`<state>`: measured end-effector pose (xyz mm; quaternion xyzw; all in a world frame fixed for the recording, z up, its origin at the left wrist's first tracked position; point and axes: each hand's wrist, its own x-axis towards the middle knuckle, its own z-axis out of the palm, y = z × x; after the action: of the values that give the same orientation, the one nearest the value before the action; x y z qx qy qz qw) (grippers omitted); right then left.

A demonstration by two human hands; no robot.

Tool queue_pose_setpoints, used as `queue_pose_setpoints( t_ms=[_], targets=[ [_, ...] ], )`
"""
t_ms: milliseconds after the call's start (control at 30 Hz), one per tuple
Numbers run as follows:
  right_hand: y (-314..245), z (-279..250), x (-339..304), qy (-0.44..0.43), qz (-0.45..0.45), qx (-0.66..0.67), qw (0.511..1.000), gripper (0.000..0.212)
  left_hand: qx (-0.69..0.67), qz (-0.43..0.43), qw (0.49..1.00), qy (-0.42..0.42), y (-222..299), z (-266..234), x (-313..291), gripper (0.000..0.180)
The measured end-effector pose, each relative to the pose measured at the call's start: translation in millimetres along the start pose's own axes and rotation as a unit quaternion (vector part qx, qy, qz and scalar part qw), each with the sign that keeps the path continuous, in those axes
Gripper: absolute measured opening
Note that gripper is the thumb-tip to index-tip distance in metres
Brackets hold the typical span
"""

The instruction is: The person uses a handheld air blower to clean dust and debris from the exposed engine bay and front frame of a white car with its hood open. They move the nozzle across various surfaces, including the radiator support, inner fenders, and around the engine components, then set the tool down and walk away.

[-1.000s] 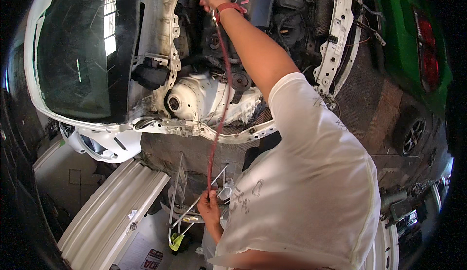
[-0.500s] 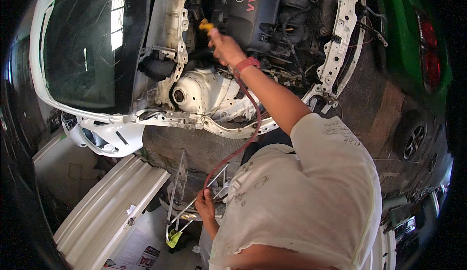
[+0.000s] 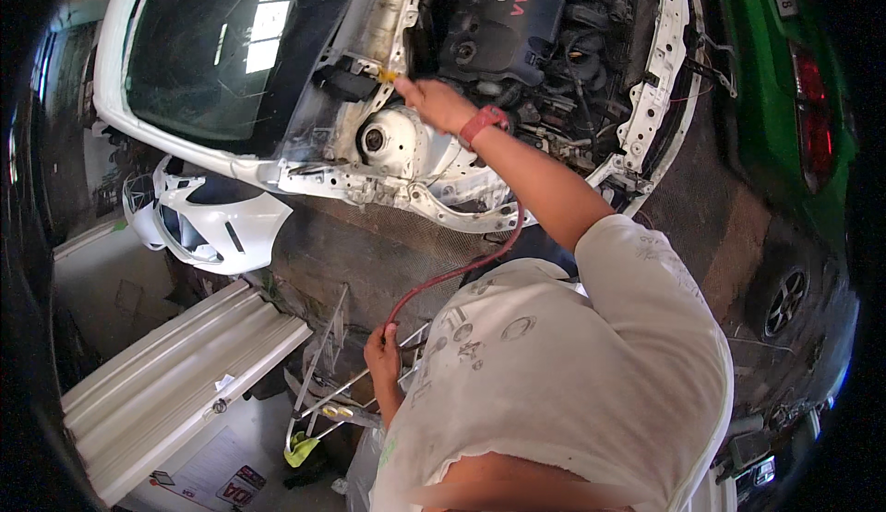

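Note:
My right hand [image 3: 437, 106] is closed round a small yellow air blow gun [image 3: 387, 76], whose body is mostly hidden by the fingers. It is held above the white strut tower [image 3: 392, 143], beside the windscreen base of a white car. A red hose [image 3: 452, 275] emerges from under my right forearm and curves down to my left hand [image 3: 382, 353], which grips it low beside my body. The dark engine cover [image 3: 508, 23] lies to the right of the blow gun, in the open engine bay.
A white bumper [image 3: 226, 226] rests on the floor at the left. Near my left hand stand a metal stepladder [image 3: 318, 364] with a yellow-green cloth [image 3: 300, 449] and a ribbed cream panel [image 3: 185, 373]. A green car [image 3: 775, 78] is parked at the right.
My right hand with the blow gun has moved from beside the engine cover toward the strut tower and windscreen base. The view has shifted too. My left hand still holds the hose.

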<state>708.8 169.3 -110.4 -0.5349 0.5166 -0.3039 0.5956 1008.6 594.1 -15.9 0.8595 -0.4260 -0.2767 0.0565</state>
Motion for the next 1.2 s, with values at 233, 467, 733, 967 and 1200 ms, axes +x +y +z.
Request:
queue_pose_setpoints(
  t_ms=[233,467,733,967,1200],
  targets=[
    [-45,126,-42,-0.099,-0.087,-0.050,0.990,0.084,-0.005,0.043,0.999,0.016,-73,1,14,0.045],
    [-28,148,-82,-0.063,-0.074,-0.127,0.987,0.081,-0.057,0.076,0.995,-0.005,-120,20,28,0.047],
    [130,4,-174,0.465,0.096,0.031,0.879,0.082,-0.129,0.112,0.985,-0.012,-170,37,59,0.044],
    [187,-43,-297,0.601,0.229,0.308,0.701,0.091,-0.166,0.130,0.977,-0.021,-165,19,82,0.043],
    [180,-114,-284,0.592,0.165,0.321,0.720,0.086,-0.127,0.162,0.977,-0.045,-119,29,73,0.043]
  ],
)
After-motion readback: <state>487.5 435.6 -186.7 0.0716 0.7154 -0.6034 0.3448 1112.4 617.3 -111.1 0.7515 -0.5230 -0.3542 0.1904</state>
